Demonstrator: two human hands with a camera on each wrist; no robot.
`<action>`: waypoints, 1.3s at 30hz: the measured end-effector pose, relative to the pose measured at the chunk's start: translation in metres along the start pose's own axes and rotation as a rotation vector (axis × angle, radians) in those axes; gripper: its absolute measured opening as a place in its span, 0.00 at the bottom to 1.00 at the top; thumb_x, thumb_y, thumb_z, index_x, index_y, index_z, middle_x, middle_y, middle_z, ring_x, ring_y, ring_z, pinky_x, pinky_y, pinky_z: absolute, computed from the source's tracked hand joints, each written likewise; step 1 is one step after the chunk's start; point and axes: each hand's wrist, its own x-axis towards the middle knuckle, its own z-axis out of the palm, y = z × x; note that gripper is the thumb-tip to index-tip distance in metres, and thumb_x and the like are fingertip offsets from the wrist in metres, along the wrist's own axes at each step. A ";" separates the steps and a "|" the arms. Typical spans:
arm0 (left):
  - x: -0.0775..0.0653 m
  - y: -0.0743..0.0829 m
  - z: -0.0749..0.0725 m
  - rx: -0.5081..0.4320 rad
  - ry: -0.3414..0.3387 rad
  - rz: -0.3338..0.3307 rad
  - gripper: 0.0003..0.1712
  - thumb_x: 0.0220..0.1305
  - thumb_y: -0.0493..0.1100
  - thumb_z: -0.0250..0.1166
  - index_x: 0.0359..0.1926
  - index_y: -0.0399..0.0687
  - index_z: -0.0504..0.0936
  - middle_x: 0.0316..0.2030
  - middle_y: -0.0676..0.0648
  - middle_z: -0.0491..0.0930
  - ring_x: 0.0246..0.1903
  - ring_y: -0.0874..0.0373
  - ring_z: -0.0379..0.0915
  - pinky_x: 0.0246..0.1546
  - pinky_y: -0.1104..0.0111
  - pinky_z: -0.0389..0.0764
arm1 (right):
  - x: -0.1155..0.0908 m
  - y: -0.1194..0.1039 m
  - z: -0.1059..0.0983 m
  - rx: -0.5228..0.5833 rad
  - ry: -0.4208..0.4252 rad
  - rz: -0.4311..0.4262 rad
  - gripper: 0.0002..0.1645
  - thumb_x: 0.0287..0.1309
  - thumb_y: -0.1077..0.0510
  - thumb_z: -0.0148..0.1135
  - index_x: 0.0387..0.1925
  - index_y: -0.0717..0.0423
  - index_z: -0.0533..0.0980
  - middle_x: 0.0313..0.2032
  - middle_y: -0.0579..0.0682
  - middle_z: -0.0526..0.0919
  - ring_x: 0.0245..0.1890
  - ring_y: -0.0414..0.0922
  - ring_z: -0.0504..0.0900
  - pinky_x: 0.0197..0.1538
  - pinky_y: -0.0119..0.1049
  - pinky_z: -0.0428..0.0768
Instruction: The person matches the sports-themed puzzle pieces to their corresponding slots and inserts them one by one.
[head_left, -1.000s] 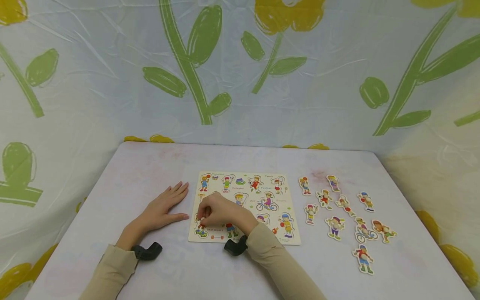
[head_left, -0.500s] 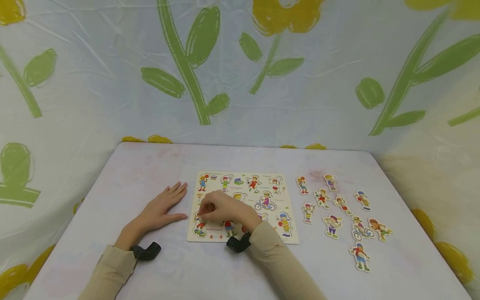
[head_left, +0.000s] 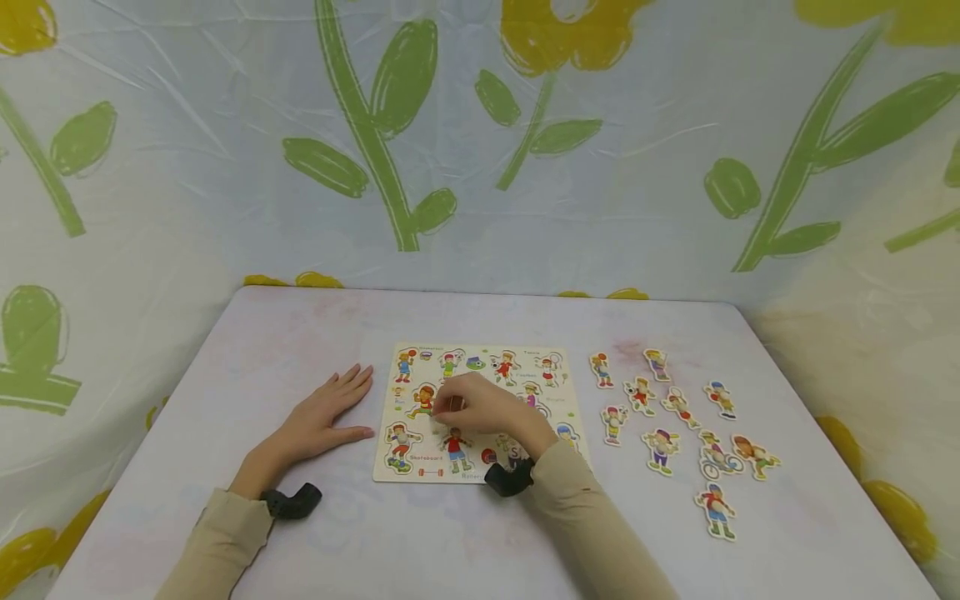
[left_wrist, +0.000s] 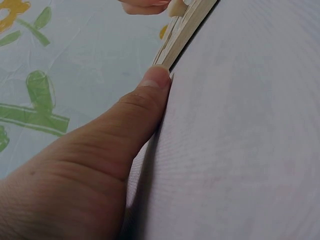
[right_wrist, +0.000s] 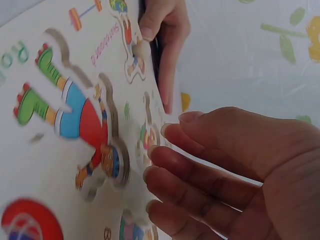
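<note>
A pale puzzle board [head_left: 382, 473] with sports figures printed in its cut-out recesses lies flat on the table. At its lower left sits the skateboarder puzzle piece [head_left: 400, 450], its round knob [right_wrist: 141, 50] sticking up in the right wrist view. My right hand [head_left: 483, 408] hovers over the middle of the board, fingers loosely bent and nothing between them. Below those fingers is the bare roller-skater recess [right_wrist: 80, 117]. My left hand [head_left: 322, 417] rests palm down on the table left of the board, its thumb [left_wrist: 135, 110] right at the board's edge in the left wrist view.
Several loose figure pieces lie right of the board, among them a cyclist [head_left: 718, 457], a runner [head_left: 754, 457] and a roller skater [head_left: 716, 511]. Each wrist wears a black camera [head_left: 292, 502]. Flower-printed cloth [head_left: 247, 208] hangs behind the table.
My right hand has let go of the skateboarder piece at the lower left and moved right across the board. The left hand has stayed in place.
</note>
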 end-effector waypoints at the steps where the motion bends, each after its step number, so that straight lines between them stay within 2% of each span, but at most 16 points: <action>1: 0.000 0.000 0.000 -0.001 0.003 0.002 0.52 0.61 0.65 0.66 0.76 0.42 0.58 0.77 0.48 0.52 0.76 0.48 0.41 0.76 0.53 0.42 | -0.002 0.001 -0.001 0.000 0.005 0.000 0.03 0.65 0.60 0.64 0.36 0.54 0.83 0.32 0.40 0.81 0.32 0.36 0.78 0.39 0.30 0.80; 13: 0.001 0.001 0.000 0.005 0.000 0.003 0.52 0.61 0.65 0.66 0.75 0.42 0.59 0.77 0.48 0.52 0.76 0.47 0.41 0.76 0.53 0.42 | -0.022 0.012 -0.010 0.004 0.053 0.061 0.04 0.63 0.59 0.65 0.36 0.54 0.84 0.32 0.39 0.82 0.31 0.38 0.77 0.38 0.32 0.79; 26: 0.000 0.004 -0.001 -0.003 0.002 -0.002 0.52 0.60 0.66 0.66 0.75 0.41 0.59 0.76 0.47 0.52 0.76 0.47 0.42 0.76 0.53 0.43 | -0.048 0.031 -0.022 0.005 0.103 0.077 0.04 0.64 0.59 0.65 0.36 0.54 0.84 0.32 0.39 0.81 0.28 0.38 0.74 0.32 0.31 0.77; 36: 0.000 0.004 -0.003 -0.014 -0.001 -0.003 0.52 0.60 0.65 0.66 0.75 0.42 0.59 0.76 0.48 0.52 0.76 0.47 0.41 0.76 0.53 0.42 | -0.073 0.049 -0.038 -0.015 0.207 0.050 0.03 0.63 0.61 0.66 0.35 0.56 0.84 0.30 0.40 0.81 0.27 0.37 0.73 0.31 0.31 0.76; 39: 0.000 0.004 -0.003 -0.012 -0.004 -0.002 0.52 0.61 0.65 0.67 0.75 0.42 0.59 0.76 0.48 0.52 0.76 0.47 0.41 0.76 0.53 0.42 | -0.082 0.056 -0.043 -0.002 0.227 0.066 0.03 0.63 0.60 0.66 0.35 0.56 0.84 0.30 0.41 0.82 0.27 0.38 0.73 0.30 0.31 0.76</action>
